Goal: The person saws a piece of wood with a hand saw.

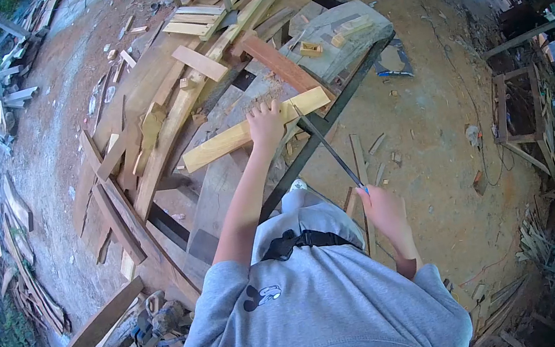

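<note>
A pale yellow wooden board (223, 146) lies slantwise across the worktable (218, 186). My left hand (265, 126) grips the board near its middle, with the fingers curled over the far edge. In my right hand (383, 209) is a handsaw (333, 151), seen nearly edge-on, with a bit of blue at its grip. Its far end rests at the board, to the right of my left hand. The rest of the saw's handle is hidden in my fist. Under the board's right end, a reddish-brown plank (283, 63) runs away from me.
Long planks (207, 83) and offcuts are piled on the left and far side of the table. A small wooden block (310, 48) sits beyond the board. The table's dark edge beam (350, 83) runs along the right. A wooden frame (520, 105) stands at the far right.
</note>
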Demonstrator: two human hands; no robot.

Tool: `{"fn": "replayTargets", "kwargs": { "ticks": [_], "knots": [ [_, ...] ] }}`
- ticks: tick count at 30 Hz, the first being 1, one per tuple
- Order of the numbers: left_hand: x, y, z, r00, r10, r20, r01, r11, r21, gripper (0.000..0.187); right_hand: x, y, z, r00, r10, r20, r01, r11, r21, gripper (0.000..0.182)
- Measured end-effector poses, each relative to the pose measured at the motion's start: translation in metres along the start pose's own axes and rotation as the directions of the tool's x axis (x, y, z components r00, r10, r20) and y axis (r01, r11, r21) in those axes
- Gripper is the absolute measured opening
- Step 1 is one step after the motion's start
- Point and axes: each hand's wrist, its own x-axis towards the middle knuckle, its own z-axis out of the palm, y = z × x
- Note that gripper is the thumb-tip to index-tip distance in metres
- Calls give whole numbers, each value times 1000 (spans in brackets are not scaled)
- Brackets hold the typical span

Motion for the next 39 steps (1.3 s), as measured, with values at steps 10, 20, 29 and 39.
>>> {"fn": "replayTargets", "kwargs": {
  "ticks": [10,20,29,39],
  "knots": [
    [0,0,-6,1000,22,-13,-22,1000,-9,40,-3,-2,4,999,3,-48,-2,1000,20,33],
    [7,1,-17,989,-57,-133,43,993,-105,45,-4,-3,29,991,51,-124,-38,994,103,30],
    [23,3,-9,997,-63,40,64,997,-32,47,26,27,87,962,-48,-268,90,985,148,30],
    [28,-3,-15,981,-51,188,75,990,-123,48,2,103,183,959,-45,-279,83,988,127,24]
  ]
}}
